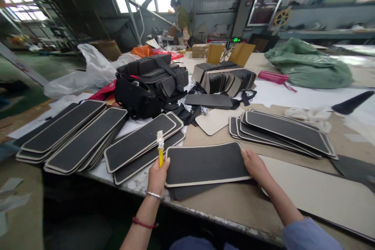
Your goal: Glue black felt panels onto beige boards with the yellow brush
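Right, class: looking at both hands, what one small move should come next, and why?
Probably ease the left hand off the panel while the right hand steadies it. The left hand holds both the panel's near corner and the upright brush, so the brush isn't free to move independently.

A silvery bangle (154, 195) is worn around the left wrist, with a thin dark red beaded bracelet (144, 224) worn further up; the right arm is partly covered by a blue-grey sleeve (311, 235).
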`<state>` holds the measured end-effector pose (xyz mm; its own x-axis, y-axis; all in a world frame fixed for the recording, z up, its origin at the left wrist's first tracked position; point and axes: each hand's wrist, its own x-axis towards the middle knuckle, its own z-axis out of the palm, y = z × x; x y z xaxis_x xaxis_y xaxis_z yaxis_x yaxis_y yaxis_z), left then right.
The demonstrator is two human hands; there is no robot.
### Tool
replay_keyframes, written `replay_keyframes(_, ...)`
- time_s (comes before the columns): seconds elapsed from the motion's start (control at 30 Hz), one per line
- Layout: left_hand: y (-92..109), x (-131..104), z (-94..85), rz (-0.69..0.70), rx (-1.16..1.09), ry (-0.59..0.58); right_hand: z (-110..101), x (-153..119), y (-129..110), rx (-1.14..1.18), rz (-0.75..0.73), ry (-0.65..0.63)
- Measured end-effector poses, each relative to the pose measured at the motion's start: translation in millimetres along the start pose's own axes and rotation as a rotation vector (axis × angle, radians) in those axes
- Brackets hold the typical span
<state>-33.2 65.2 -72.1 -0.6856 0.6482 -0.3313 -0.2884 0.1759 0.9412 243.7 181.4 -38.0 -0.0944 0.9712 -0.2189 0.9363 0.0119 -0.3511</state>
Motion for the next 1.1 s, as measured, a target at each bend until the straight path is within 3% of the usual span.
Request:
replay_keyframes(0.13,4,-2,0.3,-0.060,-0.038,-0.027,-18,-5,8,0.094,-0.103,-0.097)
replay_keyframes(0.3,8,-5,2.2,-0.107,-0.060,-0.003,-19,-11,18,0.100,-0.063,-0.194)
replay_keyframes(0.7,7,-6,4.2,-0.223,-0.062,0.104,-7,-11,18,0.106,-0.076,-0.104)
replay_keyframes(1.1,6,-7,7.2,-0.189,-0.065,0.152,-5,-13,14,0.196,-0.025,-0.071)
